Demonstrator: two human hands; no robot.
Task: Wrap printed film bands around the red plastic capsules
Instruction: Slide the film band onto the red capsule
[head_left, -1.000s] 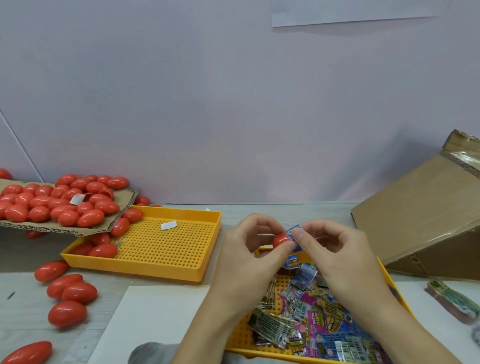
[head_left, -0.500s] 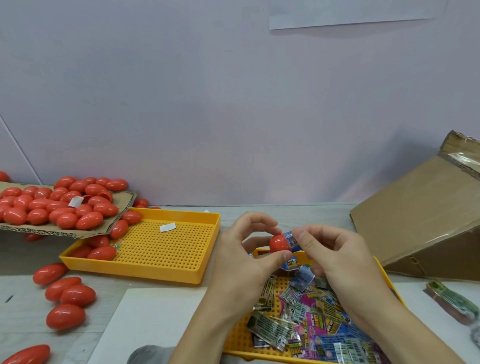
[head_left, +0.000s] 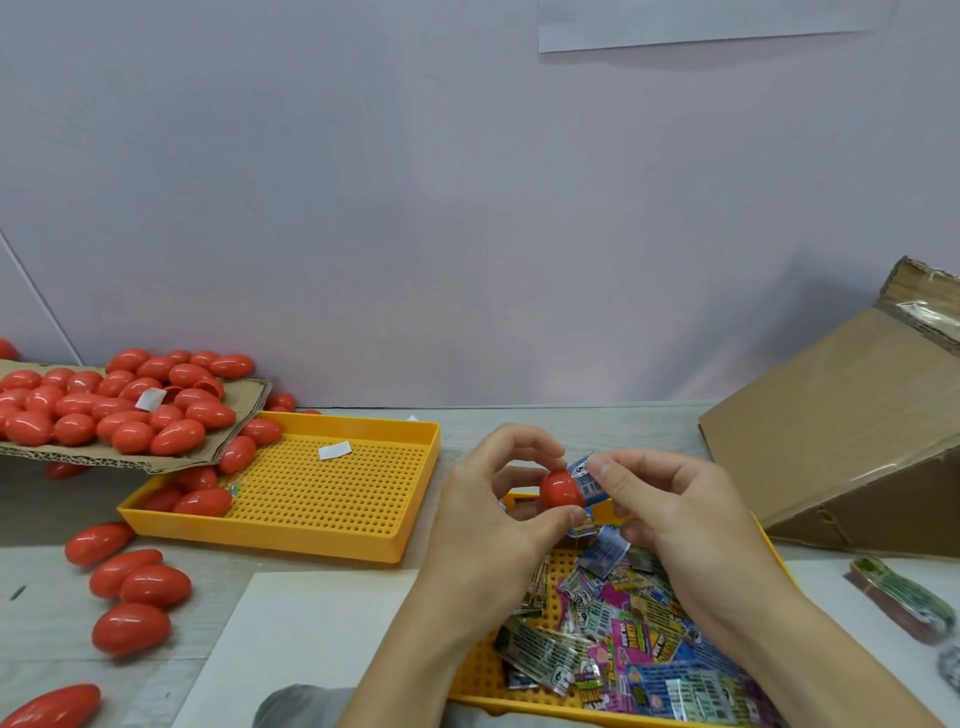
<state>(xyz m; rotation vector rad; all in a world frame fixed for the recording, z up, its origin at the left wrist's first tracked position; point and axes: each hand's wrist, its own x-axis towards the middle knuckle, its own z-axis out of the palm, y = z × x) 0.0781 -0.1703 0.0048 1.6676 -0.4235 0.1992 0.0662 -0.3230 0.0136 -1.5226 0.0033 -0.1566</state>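
Spare capsules (head_left: 130, 410): heaped on cardboard at far left, well apart from the work.
Left tray (head_left: 332, 545): open room beside the hands.
Left hand (head_left: 488, 525): grip clamped on the red capsule (head_left: 560, 489), held above the band tray (head_left: 519, 701).
Right hand (head_left: 685, 514): fingers pinch the blue band (head_left: 589, 480); slide it squarely along, judged best.
Box (head_left: 852, 457): limits rightward room.

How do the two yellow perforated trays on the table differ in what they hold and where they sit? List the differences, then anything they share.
The left tray holds a few red capsules in one corner and a white slip, its floor mostly bare; the near tray is heaped with printed film bands. The left tray lies in full view; the near tray sits partly behind both hands. Both are yellow with perforated floors.
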